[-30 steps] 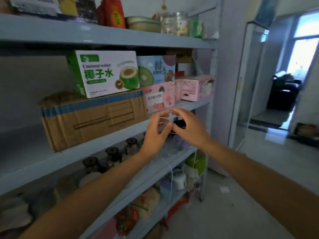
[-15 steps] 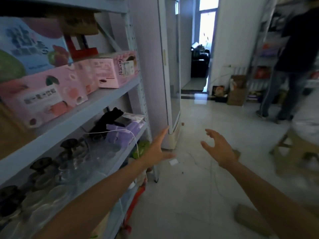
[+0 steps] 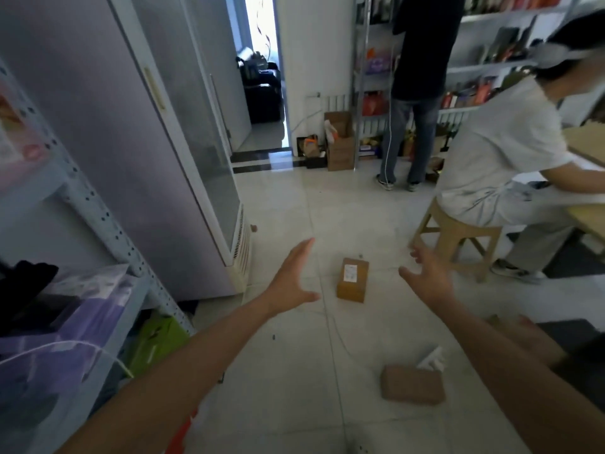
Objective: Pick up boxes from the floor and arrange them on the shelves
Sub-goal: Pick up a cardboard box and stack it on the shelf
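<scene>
A small brown cardboard box (image 3: pixel 353 279) with a white label lies on the pale tiled floor ahead of me. My left hand (image 3: pixel 292 279) is held out to its left, fingers spread and empty. My right hand (image 3: pixel 429 277) is held out to its right, also spread and empty. Both hands are above the floor and apart from the box. A second brown box (image 3: pixel 412 384) with a white packet beside it lies nearer to me on the floor. The grey metal shelf unit (image 3: pixel 108 224) stands at my left, with purple packs on a lower level.
A tall glass-door fridge (image 3: pixel 183 152) stands beyond the shelf. A person in white sits on a wooden stool (image 3: pixel 458 237) at the right. Another person stands at far shelves (image 3: pixel 415 93). An open carton (image 3: pixel 340 142) sits by the doorway. A thin cord runs across the floor.
My view has swung from the shelf to the floor. Both hands have left the shelf and now reach out, spread, on either side of the small brown box.
</scene>
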